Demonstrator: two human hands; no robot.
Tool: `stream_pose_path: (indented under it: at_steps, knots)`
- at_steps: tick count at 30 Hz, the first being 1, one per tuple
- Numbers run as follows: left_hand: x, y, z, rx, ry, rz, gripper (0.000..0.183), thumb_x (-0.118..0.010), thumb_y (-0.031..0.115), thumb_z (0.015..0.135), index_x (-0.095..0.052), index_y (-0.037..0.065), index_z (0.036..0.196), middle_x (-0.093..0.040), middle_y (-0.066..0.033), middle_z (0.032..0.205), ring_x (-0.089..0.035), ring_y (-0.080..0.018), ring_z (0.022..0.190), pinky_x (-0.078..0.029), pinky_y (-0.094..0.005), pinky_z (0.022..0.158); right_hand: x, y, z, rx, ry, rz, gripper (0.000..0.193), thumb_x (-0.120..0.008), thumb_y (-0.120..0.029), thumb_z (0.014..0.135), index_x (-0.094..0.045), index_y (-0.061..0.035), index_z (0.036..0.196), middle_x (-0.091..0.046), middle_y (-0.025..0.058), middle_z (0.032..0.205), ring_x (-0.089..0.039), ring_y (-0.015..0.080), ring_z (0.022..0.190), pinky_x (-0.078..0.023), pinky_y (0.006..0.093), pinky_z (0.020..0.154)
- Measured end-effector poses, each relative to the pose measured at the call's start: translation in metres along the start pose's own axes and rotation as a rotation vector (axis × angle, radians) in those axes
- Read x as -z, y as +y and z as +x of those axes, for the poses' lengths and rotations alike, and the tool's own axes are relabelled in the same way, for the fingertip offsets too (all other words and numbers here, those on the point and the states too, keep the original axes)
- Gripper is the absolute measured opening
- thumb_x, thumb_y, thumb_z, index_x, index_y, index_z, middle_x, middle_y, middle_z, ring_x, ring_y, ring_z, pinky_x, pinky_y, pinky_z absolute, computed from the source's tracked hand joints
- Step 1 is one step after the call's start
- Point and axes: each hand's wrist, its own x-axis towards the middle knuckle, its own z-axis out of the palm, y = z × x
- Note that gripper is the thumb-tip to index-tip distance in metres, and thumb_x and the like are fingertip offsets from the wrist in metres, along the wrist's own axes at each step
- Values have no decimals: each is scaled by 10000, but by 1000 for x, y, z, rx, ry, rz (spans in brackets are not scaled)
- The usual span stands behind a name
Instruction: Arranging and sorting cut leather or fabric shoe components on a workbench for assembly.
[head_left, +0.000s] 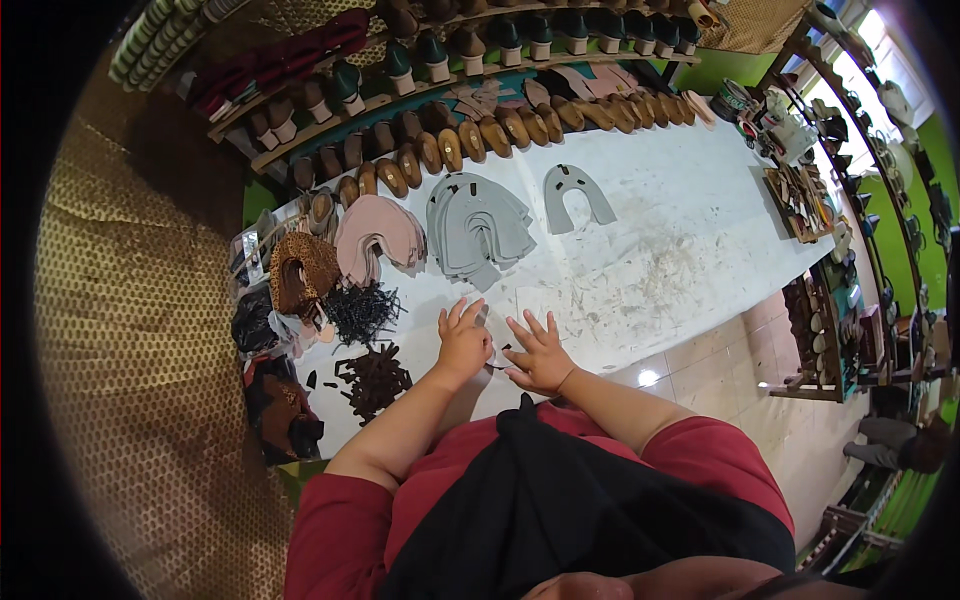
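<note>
My left hand [464, 343] lies near the table's front edge with its fingers stretched out and apart. Under and beside it is a small grey piece [497, 352], mostly covered, with a dark bit by its edge. To the right, my right hand [541, 357] is spread flat, its thumb side close to that piece. Farther up the table sit a stack of grey U-shaped shoe uppers [470, 235], a single grey upper [578, 197] with small dark strips on it, and a pile of pink uppers [372, 235].
Left of my hands are heaps of thin black strips [362, 312] and dark brown strips [374, 382], plus a leopard-print piece [305, 265]. Brown shoe lasts [495, 135] line the white table's [690, 240] far side. Shelves of shoes [820, 330] stand at right.
</note>
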Motion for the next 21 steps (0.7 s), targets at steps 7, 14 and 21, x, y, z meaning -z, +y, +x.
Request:
stream_pose_path:
  at_steps: [7, 14, 21]
  knots:
    - [-15, -5, -10, 2, 74, 17, 44, -713, 138, 677, -682, 113, 694, -523, -77, 1426, -384, -350, 1378, -206, -657, 1131, 2, -6, 6, -130, -74, -90, 523, -711, -464, 797, -695, -200, 1248, -282, 180, 1601, -163, 464, 1484, -106, 769, 1091]
    - [-21, -4, -16, 112, 111, 24, 35, -710, 155, 670, -681, 148, 689, -527, -65, 1424, -386, -354, 1374, -193, -627, 1143, 3, -7, 8, -150, -94, -82, 518, -708, -462, 801, -699, -189, 1241, -285, 181, 1600, -156, 465, 1487, -98, 772, 1089]
    - [-13, -5, -10, 171, 44, -24, 26, -721, 169, 670, -715, 149, 685, -535, -74, 1428, -369, -377, 1387, -205, -609, 1146, -1, -5, 6, -105, -20, -59, 469, -718, -435, 798, -709, -170, 1184, -319, 180, 1581, -191, 445, 1483, -97, 757, 1102]
